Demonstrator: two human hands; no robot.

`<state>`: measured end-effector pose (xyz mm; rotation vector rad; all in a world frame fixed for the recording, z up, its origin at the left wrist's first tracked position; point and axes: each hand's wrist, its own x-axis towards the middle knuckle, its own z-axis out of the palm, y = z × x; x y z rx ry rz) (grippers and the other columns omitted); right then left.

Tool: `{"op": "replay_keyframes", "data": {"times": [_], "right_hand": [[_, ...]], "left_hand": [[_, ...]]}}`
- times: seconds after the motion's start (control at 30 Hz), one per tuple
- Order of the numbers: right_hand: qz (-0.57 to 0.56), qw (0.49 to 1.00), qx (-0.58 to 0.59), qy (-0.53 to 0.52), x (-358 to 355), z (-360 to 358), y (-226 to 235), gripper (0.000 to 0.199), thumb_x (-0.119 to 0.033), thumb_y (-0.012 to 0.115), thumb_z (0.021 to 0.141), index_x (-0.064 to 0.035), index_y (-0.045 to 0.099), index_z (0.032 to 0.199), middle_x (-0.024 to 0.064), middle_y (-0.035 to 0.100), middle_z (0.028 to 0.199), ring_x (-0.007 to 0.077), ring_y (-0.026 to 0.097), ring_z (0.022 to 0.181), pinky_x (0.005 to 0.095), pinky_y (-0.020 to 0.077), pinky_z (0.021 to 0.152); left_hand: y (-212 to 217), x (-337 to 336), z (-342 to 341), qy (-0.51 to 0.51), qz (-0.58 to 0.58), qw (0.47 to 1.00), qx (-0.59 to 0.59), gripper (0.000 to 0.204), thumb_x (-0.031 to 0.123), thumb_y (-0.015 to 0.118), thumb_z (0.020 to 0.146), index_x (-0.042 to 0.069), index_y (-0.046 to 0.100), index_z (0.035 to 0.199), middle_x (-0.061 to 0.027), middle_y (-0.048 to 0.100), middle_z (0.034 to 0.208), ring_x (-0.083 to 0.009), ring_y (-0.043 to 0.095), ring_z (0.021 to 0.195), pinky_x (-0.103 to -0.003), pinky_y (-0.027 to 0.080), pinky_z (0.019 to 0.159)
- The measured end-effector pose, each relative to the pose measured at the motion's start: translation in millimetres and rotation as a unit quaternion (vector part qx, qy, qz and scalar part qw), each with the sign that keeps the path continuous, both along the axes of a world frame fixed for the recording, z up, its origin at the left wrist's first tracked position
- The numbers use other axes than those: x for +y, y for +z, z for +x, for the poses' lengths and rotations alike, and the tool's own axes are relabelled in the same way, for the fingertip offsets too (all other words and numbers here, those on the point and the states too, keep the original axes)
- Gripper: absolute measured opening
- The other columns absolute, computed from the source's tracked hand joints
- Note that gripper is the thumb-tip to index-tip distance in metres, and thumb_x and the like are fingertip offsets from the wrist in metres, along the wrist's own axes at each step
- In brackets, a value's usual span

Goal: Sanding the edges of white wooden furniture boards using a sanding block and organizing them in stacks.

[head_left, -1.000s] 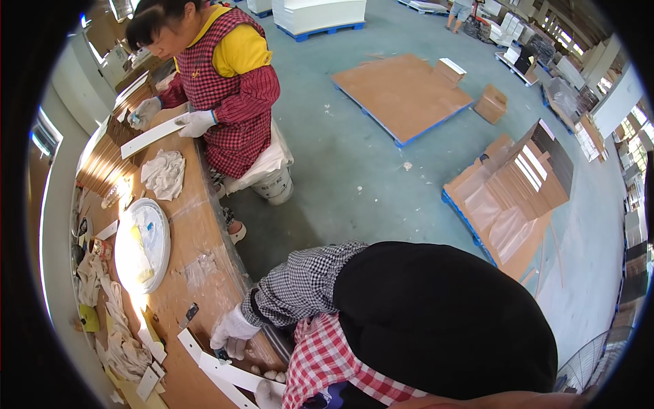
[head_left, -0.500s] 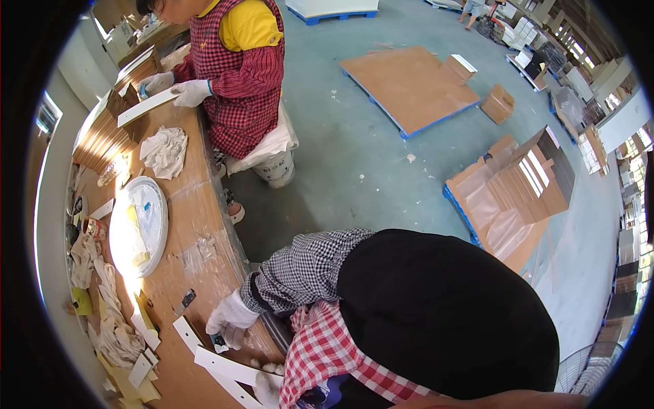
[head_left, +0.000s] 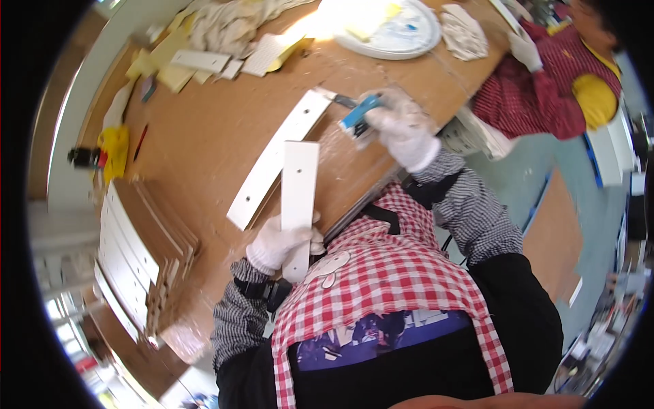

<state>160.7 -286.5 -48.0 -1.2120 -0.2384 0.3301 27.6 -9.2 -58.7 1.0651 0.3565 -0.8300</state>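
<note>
My left hand [head_left: 276, 243], in a white glove, is closed round the lower part of a white strip [head_left: 298, 187] with small dark holes. That strip stands out over the table edge in front of my apron. My right hand [head_left: 403, 129], also gloved, grips a small blue hand tool [head_left: 361, 114] with a dark part; its working end is blurred. Beside the held strip, a second white slightly curved strip [head_left: 278, 160] lies on the table. At its far end rests a small dark-handled tool [head_left: 344, 100], close to my right hand.
Several curved white-faced strips are stacked [head_left: 136, 255] on the left of the brown table [head_left: 197, 136]. Farther back lie rags [head_left: 228, 27], yellow sheets and white offcuts [head_left: 199, 61]. A round white tray [head_left: 409, 41] stands at the back. A co-worker [head_left: 545, 88] sits at the right.
The view has swung round toward the left, bringing the strip stack and both my hands into sight. My right hand, with the tool, is now raised apart from the strip.
</note>
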Motion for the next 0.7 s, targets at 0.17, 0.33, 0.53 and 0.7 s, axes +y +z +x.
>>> {"op": "replay_keyframes", "data": {"times": [0.17, 0.33, 0.53, 0.7], "right_hand": [[-0.131, 0.983, -0.105, 0.077, 21.5, 27.8, 39.1, 0.034, -0.014, 0.067, 0.089, 0.0036, 0.055, 0.116, 0.0086, 0.064, 0.097, 0.0123, 0.064, 0.082, 0.0252, 0.0554, 0.070], [-0.126, 0.970, -0.120, 0.167, 36.6, 33.5, 42.8, 0.033, -0.010, 0.071, 0.085, -0.0011, 0.059, 0.114, 0.0034, 0.062, 0.096, 0.0093, 0.060, 0.085, 0.0233, 0.0508, 0.075], [-0.168, 0.962, -0.123, 0.176, 32.4, 42.7, 39.5, 0.033, -0.003, 0.071, 0.083, 0.0010, 0.058, 0.113, 0.0051, 0.063, 0.100, 0.0104, 0.059, 0.090, 0.0236, 0.0498, 0.080], [-0.059, 0.963, -0.170, 0.201, 44.9, 39.4, 40.4, 0.035, -0.003, 0.071, 0.084, 0.0017, 0.056, 0.115, 0.0068, 0.064, 0.100, 0.0108, 0.061, 0.089, 0.0234, 0.0516, 0.077]], "left_hand": [[-4.7, 5.0, -11.1, 0.021, 0.004, 0.999, -0.027, 0.045, 0.012, 0.073, 0.083, -0.006, 0.053, 0.119, -0.0158, 0.064, 0.088, -0.0231, 0.064, 0.079, -0.039, 0.054, 0.076], [3.2, -0.8, -10.4, 0.061, -0.007, 0.997, -0.036, 0.043, 0.011, 0.072, 0.084, -0.007, 0.053, 0.118, -0.0162, 0.064, 0.088, -0.0227, 0.063, 0.079, -0.038, 0.053, 0.076], [1.5, -3.2, -22.1, 0.102, -0.011, 0.993, -0.058, 0.042, 0.010, 0.071, 0.084, -0.008, 0.053, 0.117, -0.0173, 0.064, 0.087, -0.0231, 0.063, 0.079, -0.037, 0.053, 0.075], [10.8, -14.5, -32.6, 0.148, -0.042, 0.986, -0.063, 0.044, 0.009, 0.072, 0.084, -0.008, 0.051, 0.118, -0.0184, 0.064, 0.089, -0.0244, 0.063, 0.078, -0.039, 0.053, 0.076]]}}
